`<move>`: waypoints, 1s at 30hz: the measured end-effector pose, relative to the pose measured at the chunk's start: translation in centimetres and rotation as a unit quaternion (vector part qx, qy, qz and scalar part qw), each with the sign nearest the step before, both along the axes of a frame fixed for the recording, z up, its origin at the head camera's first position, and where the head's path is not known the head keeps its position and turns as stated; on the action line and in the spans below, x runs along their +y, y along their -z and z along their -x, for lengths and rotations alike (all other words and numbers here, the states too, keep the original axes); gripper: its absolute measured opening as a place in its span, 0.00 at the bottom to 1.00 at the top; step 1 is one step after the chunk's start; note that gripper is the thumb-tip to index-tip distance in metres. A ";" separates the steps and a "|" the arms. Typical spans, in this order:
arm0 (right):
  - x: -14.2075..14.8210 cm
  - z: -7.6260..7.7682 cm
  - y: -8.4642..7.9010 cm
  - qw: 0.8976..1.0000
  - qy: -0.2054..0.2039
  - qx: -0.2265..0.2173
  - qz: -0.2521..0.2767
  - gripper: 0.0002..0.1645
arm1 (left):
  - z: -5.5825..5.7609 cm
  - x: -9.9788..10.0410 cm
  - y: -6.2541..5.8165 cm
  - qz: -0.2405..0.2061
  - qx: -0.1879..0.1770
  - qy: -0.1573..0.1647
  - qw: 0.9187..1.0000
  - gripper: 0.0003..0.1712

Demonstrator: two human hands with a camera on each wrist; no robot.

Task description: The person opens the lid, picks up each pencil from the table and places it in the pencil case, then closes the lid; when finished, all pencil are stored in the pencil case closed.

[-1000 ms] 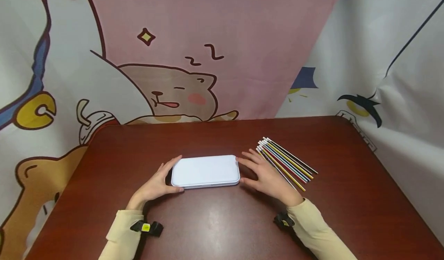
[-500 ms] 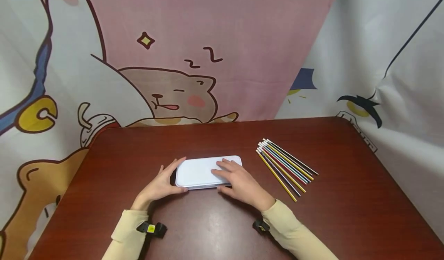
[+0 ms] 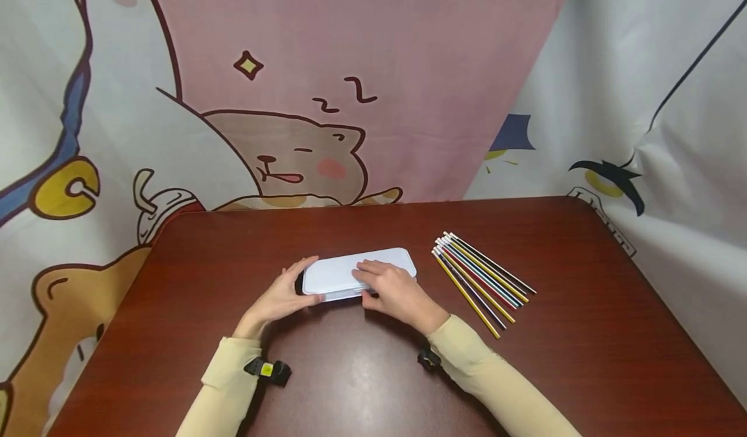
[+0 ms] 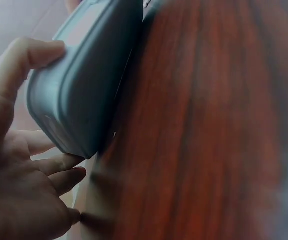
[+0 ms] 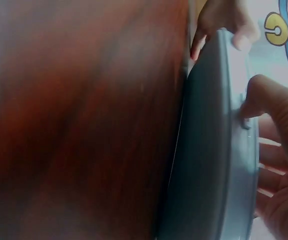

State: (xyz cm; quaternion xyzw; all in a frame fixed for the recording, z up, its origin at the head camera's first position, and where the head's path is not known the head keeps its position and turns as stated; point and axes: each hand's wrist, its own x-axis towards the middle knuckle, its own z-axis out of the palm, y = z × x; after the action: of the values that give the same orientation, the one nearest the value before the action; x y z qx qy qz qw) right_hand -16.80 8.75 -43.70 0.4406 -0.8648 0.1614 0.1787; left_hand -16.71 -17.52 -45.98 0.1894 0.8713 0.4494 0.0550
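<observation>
A white pencil case (image 3: 338,273) is tilted over the tabletop, its front side raised and its shaded underside showing in both wrist views. My left hand (image 3: 284,296) grips the left end, thumb on the front side and fingers round the back corner. Over the right half lies my right hand (image 3: 399,294), its fingers on the lid. In the right wrist view the thumb (image 5: 264,97) presses at a small catch (image 5: 246,123) on the front side. The lid looks closed.
A loose bundle of slim pencils (image 3: 478,278) in several colours, white at one end, lies right of the case on the dark red-brown table (image 3: 362,372). A cartoon-printed cloth (image 3: 432,87) hangs behind the table's back edge.
My right hand has come left from the case's right end onto its lid and front. The case has moved right and slightly away, and tilted, with my left hand still holding it.
</observation>
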 end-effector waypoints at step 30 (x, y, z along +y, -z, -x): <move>1.0 1.9 -0.9 0.996 -0.009 -0.085 0.028 0.17 | 2.0 -0.8 -0.5 0.001 -0.039 0.015 0.999 0.48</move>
State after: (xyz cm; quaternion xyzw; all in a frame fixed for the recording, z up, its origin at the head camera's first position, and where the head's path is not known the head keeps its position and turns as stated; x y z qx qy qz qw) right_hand -18.70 9.78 -42.81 0.4282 -0.8677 0.2243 0.1157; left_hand -18.75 -18.32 -45.50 0.1842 0.8662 0.4545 0.0959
